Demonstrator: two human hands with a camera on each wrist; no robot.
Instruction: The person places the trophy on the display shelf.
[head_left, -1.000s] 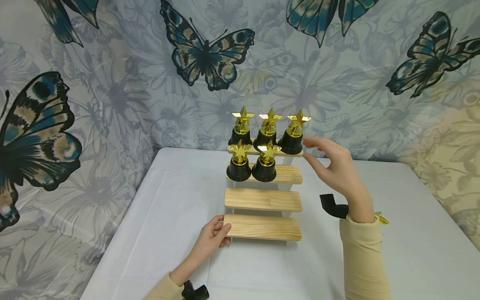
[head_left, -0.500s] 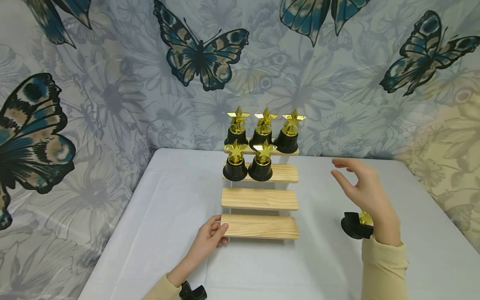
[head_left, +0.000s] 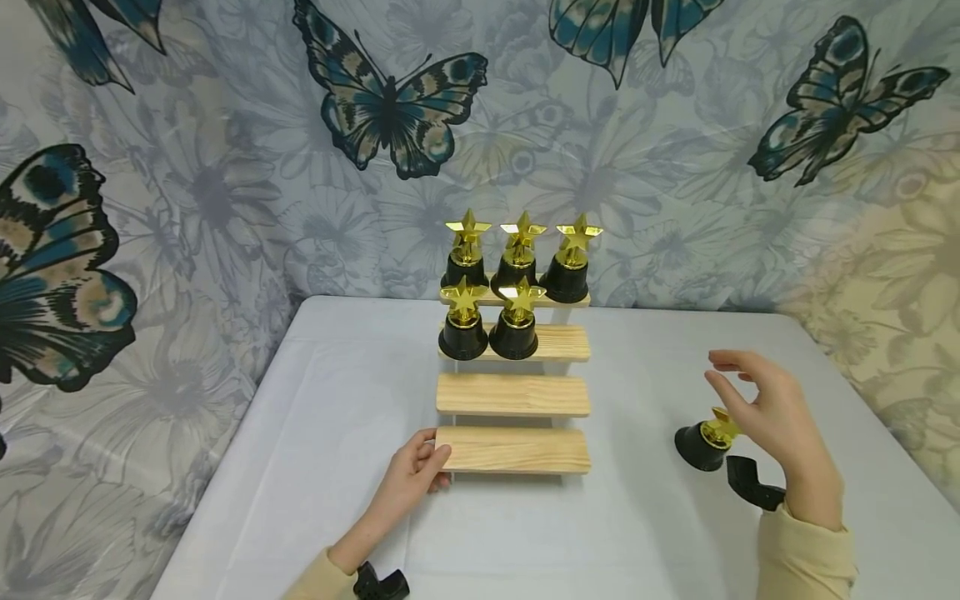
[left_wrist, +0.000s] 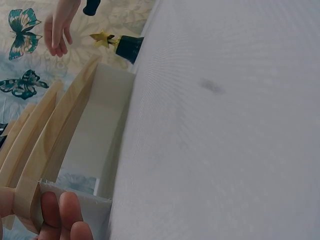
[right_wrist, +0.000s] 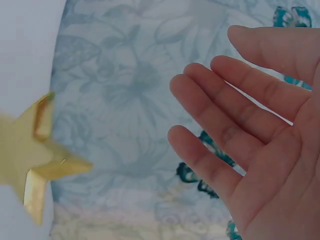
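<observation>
My left hand (head_left: 411, 475) grips the left end of the lowest wooden step of a tiered display stand (head_left: 513, 451), thumb on top and fingers curled beneath. My right hand (head_left: 776, 417) hovers over the table's right side, fingers loosely bent and holding nothing. Just below and left of it stands a star trophy (head_left: 702, 446) with a black base; in the right wrist view its gold star (right_wrist: 42, 160) shows apart from the fingers. Three star trophies (head_left: 566, 271) line the top step, and two more trophies (head_left: 514, 329) stand on the second step, left and middle.
A white cloth covers the table (head_left: 337, 375). Close behind its far edge hangs a fabric backdrop (head_left: 360, 233) printed with butterflies. Clear side supports (left_wrist: 100, 120) hold up the stand's steps. A black wrist camera mount (head_left: 752, 485) is strapped to the right wrist.
My right hand has moved away from the top step's right end, rightward and toward me, to above the lone trophy. The left hand keeps its grip; the head view has shifted slightly.
</observation>
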